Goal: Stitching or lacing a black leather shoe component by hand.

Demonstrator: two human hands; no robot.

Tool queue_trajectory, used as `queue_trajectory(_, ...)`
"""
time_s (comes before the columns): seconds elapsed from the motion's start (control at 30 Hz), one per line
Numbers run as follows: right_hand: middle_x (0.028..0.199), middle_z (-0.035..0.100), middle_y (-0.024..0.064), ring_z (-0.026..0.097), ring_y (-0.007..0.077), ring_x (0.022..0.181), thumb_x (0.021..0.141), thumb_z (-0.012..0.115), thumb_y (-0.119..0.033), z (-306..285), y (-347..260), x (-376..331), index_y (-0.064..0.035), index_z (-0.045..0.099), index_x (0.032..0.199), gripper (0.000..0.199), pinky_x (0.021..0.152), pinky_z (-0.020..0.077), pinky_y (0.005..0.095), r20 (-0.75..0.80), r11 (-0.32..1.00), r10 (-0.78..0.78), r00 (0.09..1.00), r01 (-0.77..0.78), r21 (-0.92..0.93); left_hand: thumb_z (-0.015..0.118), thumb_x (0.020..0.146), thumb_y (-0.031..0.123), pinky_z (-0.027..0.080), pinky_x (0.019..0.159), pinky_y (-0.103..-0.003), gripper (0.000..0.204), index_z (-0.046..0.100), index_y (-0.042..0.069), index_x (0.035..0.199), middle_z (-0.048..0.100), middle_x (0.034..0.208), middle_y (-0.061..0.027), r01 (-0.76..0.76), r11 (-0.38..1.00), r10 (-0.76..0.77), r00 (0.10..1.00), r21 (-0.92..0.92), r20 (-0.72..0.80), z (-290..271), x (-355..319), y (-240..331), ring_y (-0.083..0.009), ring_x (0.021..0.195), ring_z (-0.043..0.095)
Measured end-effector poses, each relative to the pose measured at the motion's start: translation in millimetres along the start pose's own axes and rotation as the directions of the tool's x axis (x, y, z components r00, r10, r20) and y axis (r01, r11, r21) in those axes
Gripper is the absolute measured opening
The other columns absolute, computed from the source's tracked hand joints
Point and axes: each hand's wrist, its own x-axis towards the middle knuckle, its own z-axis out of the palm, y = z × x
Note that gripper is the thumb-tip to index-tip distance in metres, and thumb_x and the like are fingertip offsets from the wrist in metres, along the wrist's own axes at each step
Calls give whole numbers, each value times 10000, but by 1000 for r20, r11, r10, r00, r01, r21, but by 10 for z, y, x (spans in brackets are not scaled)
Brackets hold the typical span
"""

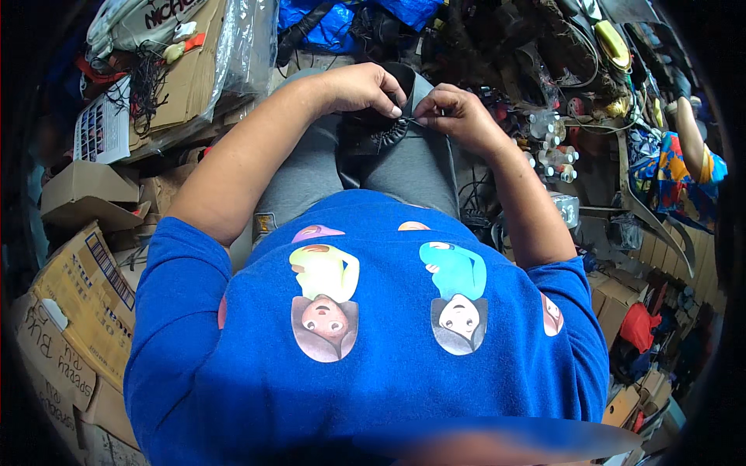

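Note:
A black shoe [374, 141] with a puckered seam across its front rests between my thighs, over my grey trousers [303, 159]. My left hand [368, 87] is closed on the shoe's upper edge, its thumb bent down near the seam. Just right of the seam, my right hand [460, 116] pinches what looks like a thin dark thread that runs toward the shoe. The tips of both hands are close together but apart. My left fingers partly hide the shoe's far side.
Cardboard boxes [93, 283] crowd the left side. At the upper left, clear plastic sheeting [247, 54] covers cardboard. Several small bottles [553, 151] stand to the right, before a curved metal piece [649, 210]. Another person's arm [688, 140] shows at the far right.

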Motion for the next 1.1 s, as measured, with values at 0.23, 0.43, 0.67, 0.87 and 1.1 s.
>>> queue_trajectory(0.23, 804, 569, 31, 577, 130, 756, 741, 694, -20, 179, -120, -182, -96, 693, 885, 162, 669, 472, 263, -138, 998, 61, 989, -60, 17, 636, 766, 131, 393, 912, -258, 404, 618, 3, 1149, 655, 1032, -98, 64, 997, -66, 996, 37, 60, -7, -126, 116, -139, 981, 571)
queue_trajectory(0.43, 831, 591, 101, 614, 268, 782, 741, 631, -37, 148, -341, -199, -130, 696, 919, 211, 682, 494, 352, -105, 925, -30, 994, -12, -379, 637, 762, 127, 358, 973, -283, 413, 625, 66, 1170, 652, 1090, -120, 81, 995, -87, 991, 65, 99, -18, -24, 46, -182, 1046, 571)
queue_trajectory(0.67, 855, 598, 134, 609, 324, 802, 727, 556, -20, 153, -585, 52, -51, 666, 877, 188, 699, 488, 419, 110, 684, -139, 984, 175, -709, 636, 767, 55, 405, 941, -286, 383, 589, -10, 1141, 649, 1038, -94, -91, 970, 50, 983, 227, 177, -152, 80, 100, -171, 1027, 573)
queue_trajectory(0.87, 784, 589, 80, 576, 169, 756, 821, 646, -198, 70, -207, 27, -76, 670, 911, 154, 723, 464, 283, 20, 955, 168, 986, -157, -252, 693, 716, 66, 404, 972, -365, 460, 555, 61, 1154, 569, 1157, -128, -269, 758, 510, 813, 594, -282, 2, -3, -144, -289, 1099, 542)
queue_trajectory(1.1, 925, 547, 106, 548, 216, 833, 754, 732, -232, 107, -168, -165, -35, 634, 872, 249, 738, 451, 317, 11, 982, 29, 1000, -26, -185, 669, 773, 163, 445, 866, -345, 294, 612, 45, 1037, 612, 938, -144, 18, 884, 115, 960, 467, -256, 114, -846, -184, -293, 964, 583)
